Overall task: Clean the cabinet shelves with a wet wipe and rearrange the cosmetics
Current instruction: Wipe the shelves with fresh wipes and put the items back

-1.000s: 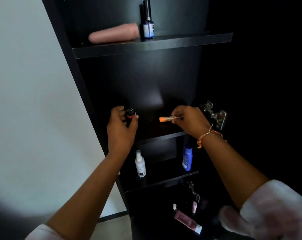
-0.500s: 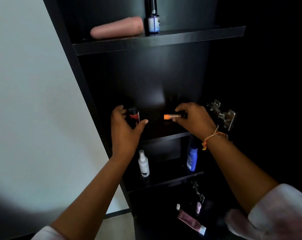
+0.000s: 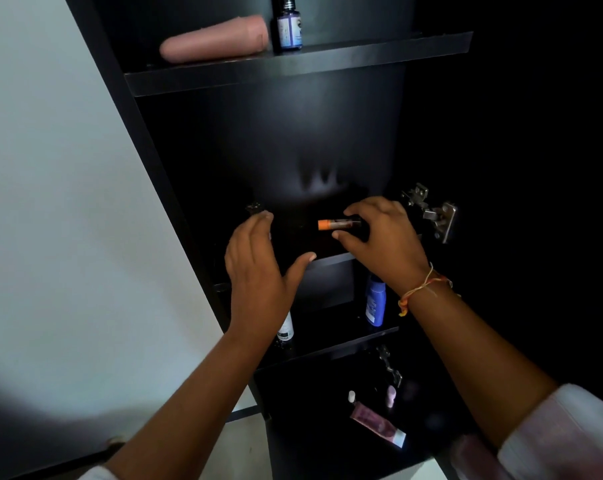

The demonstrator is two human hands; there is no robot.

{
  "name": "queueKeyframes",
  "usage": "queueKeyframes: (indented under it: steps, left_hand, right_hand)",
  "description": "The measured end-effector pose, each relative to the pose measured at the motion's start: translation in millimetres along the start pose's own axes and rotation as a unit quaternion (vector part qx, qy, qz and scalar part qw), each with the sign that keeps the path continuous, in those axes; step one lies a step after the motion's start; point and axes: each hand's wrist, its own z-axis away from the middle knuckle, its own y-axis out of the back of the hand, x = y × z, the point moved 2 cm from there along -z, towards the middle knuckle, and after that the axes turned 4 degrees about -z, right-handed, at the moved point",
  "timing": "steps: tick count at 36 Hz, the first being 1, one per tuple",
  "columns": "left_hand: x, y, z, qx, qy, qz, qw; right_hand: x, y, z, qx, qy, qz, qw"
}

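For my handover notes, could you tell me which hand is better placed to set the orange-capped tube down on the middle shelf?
Probably the right hand: it pinches the orange-capped tube over the middle shelf. The left hand is open, holding nothing, off to the side.

Just above the middle shelf, the right hand pinched an orange-tipped stick lying sideways. The left hand hovered before the shelf's left end, fingers straight, holding nothing. A hinge sat at its right end. One level above lay a pink tube beside an upright vial; one level below stood a blue bottle.
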Motion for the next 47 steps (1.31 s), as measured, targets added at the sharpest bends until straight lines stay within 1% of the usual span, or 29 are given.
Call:
queueKeyframes:
  steps: [6, 9, 13, 15, 17, 20, 23, 26, 28, 30, 32, 35, 40, 42, 47]
  left_hand:
    - [5.2, -4.4, 15.9, -0.023, -0.028, 0.024, 0.999]
    - [9.9, -6.6, 26.1, -0.034, -0.047, 0.035, 0.998]
    - [16.1, -11.5, 49.3, -0.043, -0.074, 0.092, 0.992]
    - [18.8, -17.4, 68.4, -0.069, -0.080, 0.130, 0.986]
    - [19.7, -25.9, 92.3, -0.111, -0.069, 0.166, 0.977]
    - [18.1, -41.4, 133.3, -0.199, -0.030, 0.200, 0.959]
    - [12.4, -60.4, 176.4, -0.289, -0.001, 0.182, 0.940]
    - [3.1, -80.1, 214.4, -0.365, 0.055, 0.160, 0.915]
    - [-2.4, -92.1, 235.1, -0.409, 0.091, 0.149, 0.896]
    - [-6.7, -103.9, 251.7, -0.445, 0.118, 0.137, 0.877]
    - [-11.5, -117.1, 264.5, -0.469, 0.137, 0.127, 0.863]
    - [-18.5, -139.9, 281.3, -0.510, 0.133, 0.096, 0.844]
    - [-34.1, -180.8, 297.9, -0.545, 0.108, 0.065, 0.829]
    - [-40.4, -197.0, 302.5, -0.563, 0.087, 0.051, 0.820]
    - [-52.0, -230.1, 312.9, -0.583, 0.045, 0.032, 0.810]
  right_hand:
    - [0.2, 2.2, 17.1, 0.003, -0.004, -0.009, 1.000]
    - [-1.3, 3.1, 32.6, 0.020, -0.003, -0.010, 1.000]
    - [-1.9, 4.2, 60.7, 0.059, 0.002, -0.027, 0.998]
    - [0.4, 1.8, 80.4, 0.076, 0.000, -0.043, 0.996]
    - [4.7, -6.1, 104.6, 0.076, -0.011, -0.059, 0.995]
    - [17.1, -24.8, 146.9, 0.035, -0.073, -0.087, 0.993]
    - [39.3, -52.2, 191.4, -0.039, -0.170, -0.054, 0.983]
    - [65.5, -78.9, 233.1, -0.163, -0.273, 0.000, 0.948]
    - [80.3, -95.2, 260.9, -0.255, -0.305, 0.037, 0.917]
    - [92.9, -110.0, 288.3, -0.305, -0.331, 0.065, 0.891]
    - [105.3, -123.4, 312.8, -0.311, -0.353, 0.074, 0.879]
    - [123.2, -142.1, 340.6, -0.306, -0.361, 0.059, 0.879]
    - [155.9, -173.1, 364.0, -0.387, -0.370, 0.085, 0.840]
    - [164.4, -181.5, 368.2, -0.388, -0.349, 0.097, 0.847]
    - [182.8, -196.4, 373.8, -0.358, -0.326, 0.135, 0.864]
